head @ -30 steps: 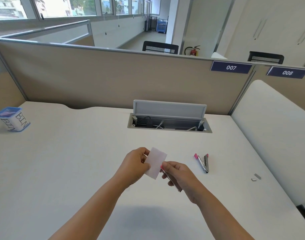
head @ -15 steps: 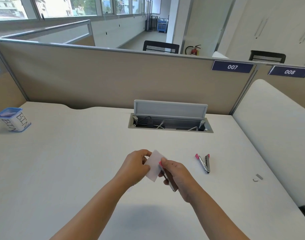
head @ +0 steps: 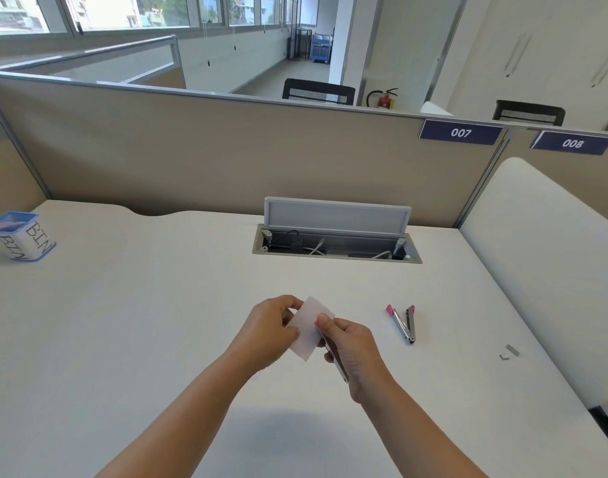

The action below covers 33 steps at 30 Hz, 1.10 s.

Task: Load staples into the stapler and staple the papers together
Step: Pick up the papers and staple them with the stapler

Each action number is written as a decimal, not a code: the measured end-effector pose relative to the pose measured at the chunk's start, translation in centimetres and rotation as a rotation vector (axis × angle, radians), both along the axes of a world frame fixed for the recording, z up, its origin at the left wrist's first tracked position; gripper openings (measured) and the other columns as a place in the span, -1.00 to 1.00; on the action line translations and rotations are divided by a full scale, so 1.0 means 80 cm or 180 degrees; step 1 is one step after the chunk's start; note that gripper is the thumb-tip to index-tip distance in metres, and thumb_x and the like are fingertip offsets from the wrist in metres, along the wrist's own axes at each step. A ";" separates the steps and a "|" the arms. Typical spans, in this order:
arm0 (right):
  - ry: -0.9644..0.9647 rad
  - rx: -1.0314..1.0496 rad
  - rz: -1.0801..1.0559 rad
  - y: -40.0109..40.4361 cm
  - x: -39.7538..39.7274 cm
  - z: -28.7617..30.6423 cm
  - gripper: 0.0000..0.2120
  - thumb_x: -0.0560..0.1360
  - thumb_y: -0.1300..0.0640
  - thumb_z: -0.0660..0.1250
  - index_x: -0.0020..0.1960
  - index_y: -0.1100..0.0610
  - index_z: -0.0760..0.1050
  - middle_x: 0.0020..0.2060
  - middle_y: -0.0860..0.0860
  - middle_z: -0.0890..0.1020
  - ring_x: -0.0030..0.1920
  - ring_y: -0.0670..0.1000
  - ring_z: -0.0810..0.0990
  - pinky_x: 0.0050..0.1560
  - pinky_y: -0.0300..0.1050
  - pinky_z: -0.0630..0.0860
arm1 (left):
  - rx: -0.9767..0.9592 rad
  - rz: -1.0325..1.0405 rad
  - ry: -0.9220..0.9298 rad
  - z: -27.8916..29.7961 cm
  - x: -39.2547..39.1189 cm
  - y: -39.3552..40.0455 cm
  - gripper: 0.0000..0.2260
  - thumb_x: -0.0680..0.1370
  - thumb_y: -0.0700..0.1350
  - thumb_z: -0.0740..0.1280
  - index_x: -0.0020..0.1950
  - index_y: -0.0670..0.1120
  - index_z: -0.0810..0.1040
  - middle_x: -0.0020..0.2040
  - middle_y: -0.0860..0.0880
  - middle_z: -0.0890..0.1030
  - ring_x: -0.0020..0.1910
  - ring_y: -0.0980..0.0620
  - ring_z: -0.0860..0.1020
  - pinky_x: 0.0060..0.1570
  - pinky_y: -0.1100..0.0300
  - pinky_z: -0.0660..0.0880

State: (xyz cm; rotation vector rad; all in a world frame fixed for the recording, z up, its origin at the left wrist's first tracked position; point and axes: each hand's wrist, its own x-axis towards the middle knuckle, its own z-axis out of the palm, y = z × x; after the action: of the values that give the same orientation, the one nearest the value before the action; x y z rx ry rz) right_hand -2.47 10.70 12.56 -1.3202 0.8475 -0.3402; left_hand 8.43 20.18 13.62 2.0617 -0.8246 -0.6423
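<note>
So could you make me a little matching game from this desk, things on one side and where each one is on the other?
Things:
1. small paper
2. open stapler
3. staple strips
4. BIN cup

Places:
A. far left of the desk
B. lying on the desk right of the hands
C. held by both hands
D. near the desk's right edge

Pairs: 1-C, 2-B, 3-D, 4-A

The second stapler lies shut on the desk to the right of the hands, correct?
Not quite. In the head view the second stapler does lie on the desk to the right of the hands, but it is splayed open in a V, not shut.
</note>
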 end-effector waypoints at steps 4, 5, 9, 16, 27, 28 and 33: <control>-0.0027 0.0052 0.0179 -0.004 -0.003 0.003 -0.75 0.44 0.00 0.38 -0.32 0.13 0.59 -0.44 -0.06 0.60 -0.38 -0.10 0.53 -0.35 -0.22 0.43 | 0.0009 0.0037 0.0064 0.003 0.002 0.001 -0.69 0.43 -0.30 0.24 -0.02 0.10 0.50 -0.35 0.03 0.55 -0.40 0.07 0.45 -0.38 0.25 0.40; -0.0032 0.0135 0.0253 -0.005 -0.005 0.004 -0.74 0.44 -0.03 0.38 -0.32 0.11 0.59 -0.43 -0.05 0.60 -0.37 -0.11 0.54 -0.35 -0.22 0.44 | -0.0003 0.0059 0.0089 0.004 0.003 0.002 -0.69 0.43 -0.30 0.24 -0.02 0.09 0.50 -0.36 0.03 0.54 -0.41 0.07 0.44 -0.39 0.25 0.38; -0.0071 0.0399 0.0268 -0.012 -0.013 0.005 -0.70 0.47 -0.09 0.31 -0.18 0.15 0.60 -0.29 0.00 0.63 -0.29 -0.06 0.56 -0.33 -0.19 0.45 | -0.0086 0.0250 0.0236 0.006 0.007 0.005 -0.71 0.42 -0.33 0.26 0.01 0.03 0.51 -0.37 0.00 0.53 -0.41 0.04 0.41 -0.42 0.26 0.33; -0.0039 0.0569 0.0413 -0.003 -0.024 -0.004 -0.66 0.46 -0.10 0.30 -0.10 0.19 0.62 -0.24 0.02 0.66 -0.24 -0.03 0.57 -0.29 -0.16 0.48 | -0.0410 0.0522 0.0701 0.012 0.008 0.006 -0.80 0.42 -0.37 0.35 -0.06 -0.12 0.54 -0.30 -0.12 0.64 -0.19 -0.11 0.63 -0.10 -0.01 0.61; 0.0053 0.0497 0.0604 0.000 -0.012 0.000 -0.65 0.48 -0.08 0.31 -0.05 0.22 0.60 -0.19 0.03 0.64 -0.21 -0.02 0.56 -0.28 -0.17 0.47 | -0.0237 0.0534 0.0284 0.016 0.007 0.008 -0.81 0.40 -0.32 0.40 -0.07 -0.09 0.56 -0.29 -0.11 0.63 -0.22 -0.13 0.61 -0.12 -0.07 0.60; 0.0066 0.0484 0.0619 0.000 -0.012 0.000 -0.65 0.48 -0.09 0.31 -0.05 0.22 0.61 -0.19 0.03 0.64 -0.20 -0.01 0.56 -0.27 -0.17 0.47 | -0.0216 0.0527 0.0238 0.017 0.007 0.007 -0.81 0.40 -0.32 0.40 -0.07 -0.08 0.55 -0.27 -0.12 0.64 -0.22 -0.13 0.61 -0.13 -0.05 0.59; 0.0039 0.0511 0.0629 -0.001 -0.011 0.000 -0.68 0.48 -0.08 0.31 -0.10 0.19 0.60 -0.16 0.05 0.64 -0.18 -0.01 0.56 -0.27 -0.17 0.46 | -0.0207 0.0657 0.0042 0.020 0.010 0.010 -0.85 0.42 -0.32 0.37 -0.11 -0.09 0.56 -0.27 -0.12 0.63 -0.35 0.00 0.51 -0.36 0.19 0.43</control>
State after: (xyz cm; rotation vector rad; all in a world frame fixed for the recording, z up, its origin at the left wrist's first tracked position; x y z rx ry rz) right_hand -3.37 10.59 12.54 -1.2448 0.7320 -0.1065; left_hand 9.21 20.95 15.18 2.0475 -0.6070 -0.5080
